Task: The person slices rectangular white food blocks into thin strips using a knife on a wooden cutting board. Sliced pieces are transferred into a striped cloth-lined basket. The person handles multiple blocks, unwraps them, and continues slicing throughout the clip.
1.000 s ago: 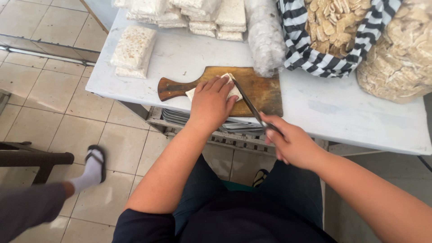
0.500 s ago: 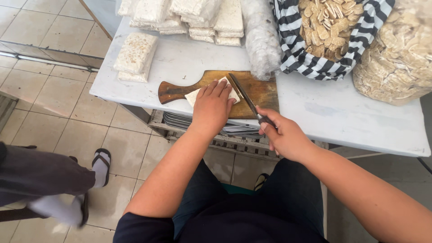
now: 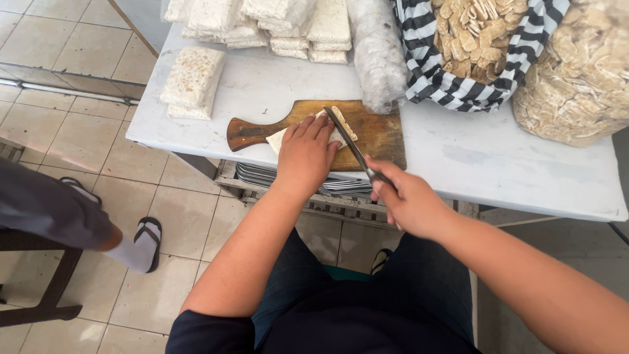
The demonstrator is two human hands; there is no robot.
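Note:
A pale slab of tempeh [image 3: 283,136] lies on a brown wooden cutting board [image 3: 380,134] near the white table's front edge. My left hand [image 3: 306,154] presses flat on the slab. My right hand [image 3: 406,200] grips the handle of a long knife [image 3: 346,139], whose blade runs up across the slab's right end beside my left fingertips.
The white table [image 3: 485,164] carries wrapped tempeh blocks [image 3: 194,80] at the left and stacked at the back, a clear bag roll [image 3: 380,56], a striped sack of chips [image 3: 478,33] and a clear bag of chips [image 3: 583,78]. Metal trays [image 3: 262,176] sit under the table. Another person's sandalled foot [image 3: 141,246] is at left.
My right hand moved the knife up and left so the blade now lies across the slab's right end. The other person's leg stepped further left across the floor.

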